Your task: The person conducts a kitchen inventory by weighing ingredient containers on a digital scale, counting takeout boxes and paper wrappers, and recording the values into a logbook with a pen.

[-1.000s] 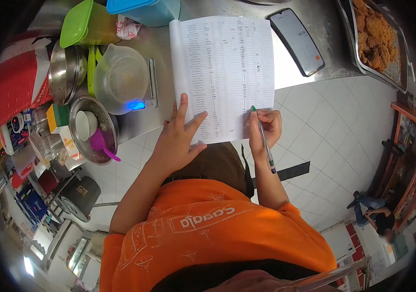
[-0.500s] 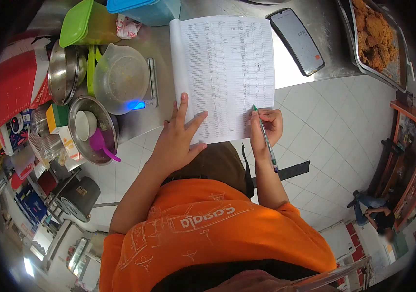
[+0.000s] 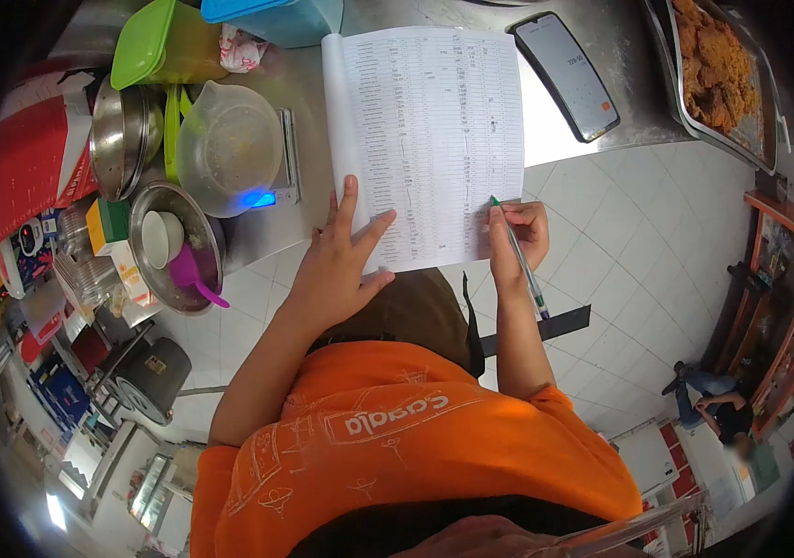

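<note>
Green-tipped pen point(image 3: 522, 259) in right hand point(image 3: 520, 240)

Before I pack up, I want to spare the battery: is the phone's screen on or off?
On: the phone beside the printed sheets shows digits on a pale, lit screen.

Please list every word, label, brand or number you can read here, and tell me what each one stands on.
"328.50", as far as I can tell: phone screen.
"PAMA", probably the end of a longer word: red packaging.
Perhaps "Casaja", upside down, letters uncertain: orange shirt.
Too small to read: printed and handwritten entries on the paper.
Blurred by glare: blue display.
</note>
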